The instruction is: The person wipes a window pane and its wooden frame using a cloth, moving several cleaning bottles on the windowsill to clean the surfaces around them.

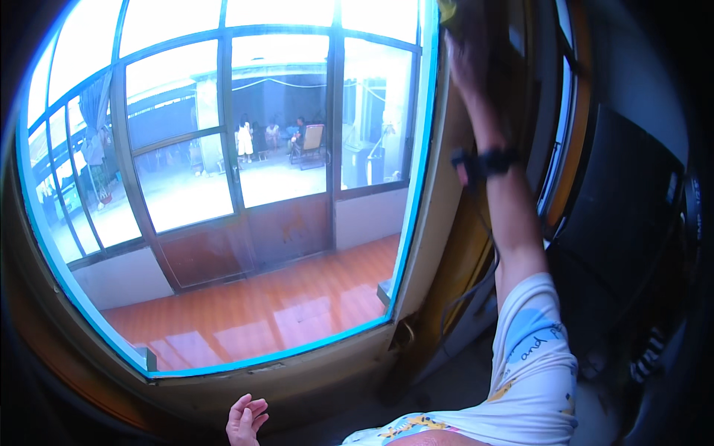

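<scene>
My right hand (466, 56) is raised at the top right, beside the window frame, blurred and in shadow. It is on a yellow cloth (448, 12), partly cut off by the picture's top edge. A dark strap with a small device (485, 163) sits around that wrist, and a cable hangs from it. At the bottom, my left hand (246, 419) is held below the sill with its fingers loosely curled and nothing in them. A large window pane (279, 234) edged in bright blue stands before me.
Below the pane runs the window's lower frame (312, 348). A dark panel-like object (619, 184) stands at the right. Beyond the glass are a tiled floor (301, 301), a glazed metal door (240, 167) and several people in a yard, one beside a reclining chair (310, 139).
</scene>
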### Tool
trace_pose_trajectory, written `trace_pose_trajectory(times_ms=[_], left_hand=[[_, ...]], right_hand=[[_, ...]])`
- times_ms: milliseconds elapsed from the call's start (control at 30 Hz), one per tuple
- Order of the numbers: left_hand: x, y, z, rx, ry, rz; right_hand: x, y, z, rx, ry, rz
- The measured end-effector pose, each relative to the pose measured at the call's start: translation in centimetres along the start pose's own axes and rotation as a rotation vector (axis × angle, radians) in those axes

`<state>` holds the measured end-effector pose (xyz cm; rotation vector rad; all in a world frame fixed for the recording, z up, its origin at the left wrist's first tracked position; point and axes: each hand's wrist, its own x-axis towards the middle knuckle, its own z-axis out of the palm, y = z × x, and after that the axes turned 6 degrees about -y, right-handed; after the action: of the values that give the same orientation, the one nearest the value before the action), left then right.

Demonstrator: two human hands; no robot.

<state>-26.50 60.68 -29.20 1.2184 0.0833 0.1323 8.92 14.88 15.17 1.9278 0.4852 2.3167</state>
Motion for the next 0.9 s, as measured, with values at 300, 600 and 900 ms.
trace_pose_trajectory(times_ms=[300, 600, 900], left_hand=[[1.7, 1.7, -5.3, 0.341, 0.388, 0.266], [3.4, 15.7, -11.8, 1.996, 1.142, 0.921], [7.6, 29.1, -18.9, 2.122, 1.188, 1.145]], right_hand=[[-23.1, -12.4, -11.2, 0.258, -0.394, 0.219], [-5.1, -5.7, -3.4, 0.314, 0.099, 0.047], [11.2, 3.1, 4.2, -0.158, 0.103, 0.451]])
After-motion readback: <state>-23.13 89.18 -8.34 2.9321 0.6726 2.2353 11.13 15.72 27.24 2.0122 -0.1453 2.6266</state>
